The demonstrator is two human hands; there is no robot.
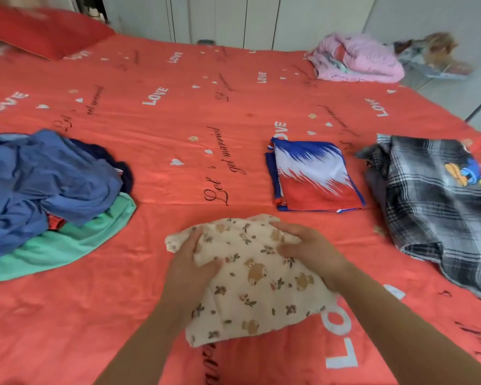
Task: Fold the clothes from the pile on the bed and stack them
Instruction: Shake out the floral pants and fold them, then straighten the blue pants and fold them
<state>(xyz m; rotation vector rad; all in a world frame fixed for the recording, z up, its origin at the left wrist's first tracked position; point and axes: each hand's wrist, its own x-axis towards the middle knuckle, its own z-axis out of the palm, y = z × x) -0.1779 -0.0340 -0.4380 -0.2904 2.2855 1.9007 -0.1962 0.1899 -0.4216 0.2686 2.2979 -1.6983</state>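
A cream garment with a small floral print point(257, 287) lies crumpled on the red bed sheet point(178, 112) in front of me. My left hand point(190, 266) grips its left side with the thumb pressed into the cloth. My right hand point(310, 250) holds its upper right part. At the left lies the unfolded pile point(39, 184), with blue cloth on top and a green piece point(75, 243) beneath. A folded blue, white and red garment point(315, 176) rests to the right of centre. Further right lies a grey plaid garment point(439, 207) with a cartoon print.
A red pillow point(45, 31) sits at the far left corner. A pink bundle of cloth point(356, 58) lies at the far right corner, with more patterned cloth point(431, 56) beside it. White cupboard doors point(233, 20) stand behind the bed. The bed's right edge runs past the plaid garment.
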